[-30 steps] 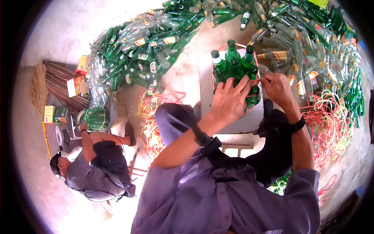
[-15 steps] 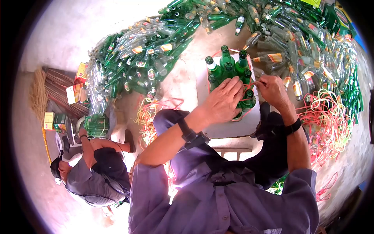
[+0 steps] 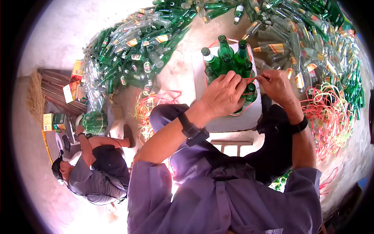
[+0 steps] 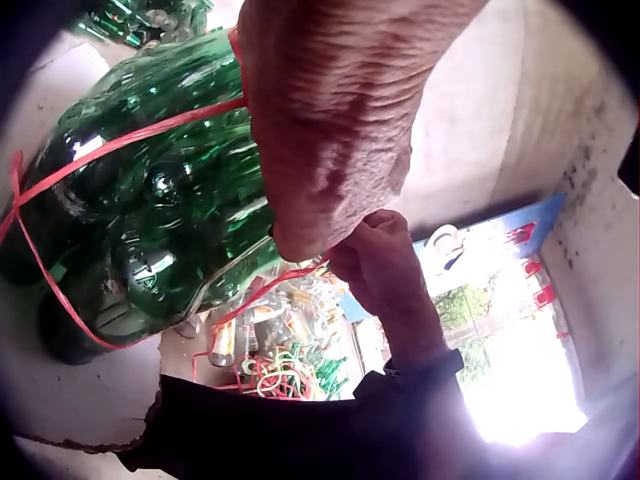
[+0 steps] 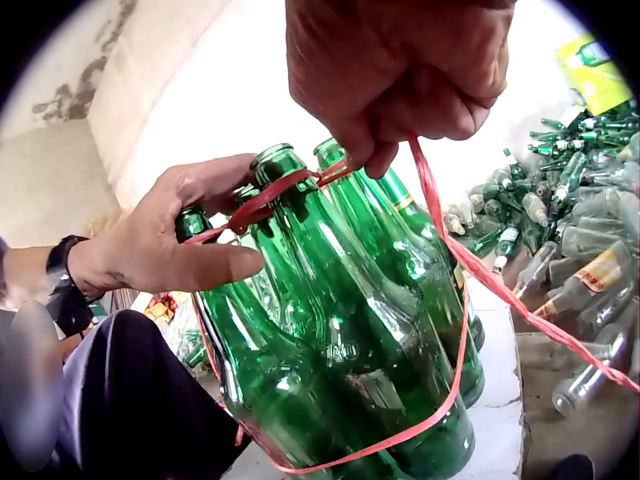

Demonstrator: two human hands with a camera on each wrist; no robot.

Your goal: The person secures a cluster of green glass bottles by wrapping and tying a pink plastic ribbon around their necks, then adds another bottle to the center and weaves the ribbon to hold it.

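Several green bottles [image 3: 226, 58] stand upright in a cluster on a pale board [image 3: 199, 93]. Red twine [image 5: 400, 436] runs round their lower bodies and across their necks. My left hand [image 3: 224, 93] lies over the near bottle necks; in the right wrist view that hand [image 5: 175, 232] has its thumb along one side and its fingers behind the necks. To the right of the bottles, my right hand [image 3: 277, 87] pinches the red twine with curled fingers [image 5: 385, 125], and a loose length trails off to the right in the right wrist view.
Heaps of loose bottles [image 3: 128, 48] lie beyond and on both sides of the board. Tangled red and yellow twine [image 3: 327, 117] lies at right, with more by the left knee. At far left another person [image 3: 95, 167] sits near a broom [image 3: 36, 91] and boxes [image 3: 59, 121].
The left hand has shifted across the bottle necks and its fingers are more bent. The right hand still pinches twine beside the bottles. The head view has shifted slightly.
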